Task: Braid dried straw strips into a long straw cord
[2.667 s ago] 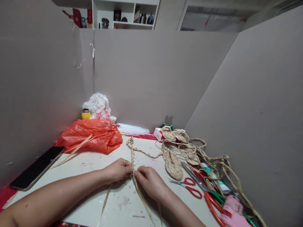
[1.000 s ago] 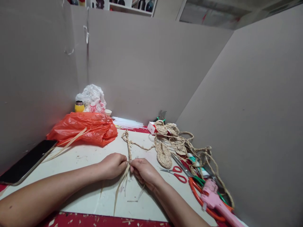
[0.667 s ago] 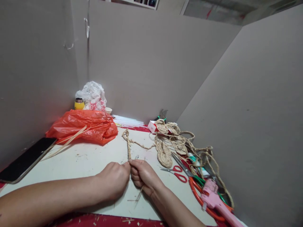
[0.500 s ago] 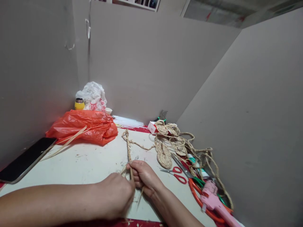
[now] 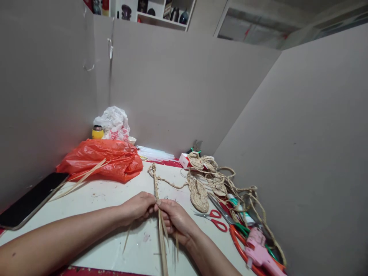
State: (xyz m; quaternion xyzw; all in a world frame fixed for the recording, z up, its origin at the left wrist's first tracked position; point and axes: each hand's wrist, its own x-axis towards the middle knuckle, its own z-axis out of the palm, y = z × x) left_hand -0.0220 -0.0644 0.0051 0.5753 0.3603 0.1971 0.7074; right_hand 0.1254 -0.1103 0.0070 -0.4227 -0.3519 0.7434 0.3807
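My left hand point(image 5: 141, 206) and my right hand point(image 5: 174, 217) meet in the middle of the white board, fingertips pinched together on a braided straw cord point(image 5: 155, 184). The finished-looking braid runs away from me to a looped end. Loose flat straw strands point(image 5: 162, 241) hang from the pinch toward me, some under my right hand and one below my left. A thin twisted strand point(image 5: 174, 185) links the braid's far part with coiled braided straw pieces point(image 5: 199, 195) on the right. Both hands are closed; the inner fingers are partly hidden.
Right of my hands lie small red-handled scissors point(image 5: 214, 218), larger orange-handled shears point(image 5: 238, 245) and a pink glue gun point(image 5: 258, 247). A red plastic bag point(image 5: 100, 159) with straw strips on it and a black phone point(image 5: 31, 199) are at left. Glue sticks point(image 5: 155, 153) lie by the grey partition.
My left hand has moved up and away from me to meet the right fingertips, uncovering the loose strands below. The camera view has tilted up slightly.
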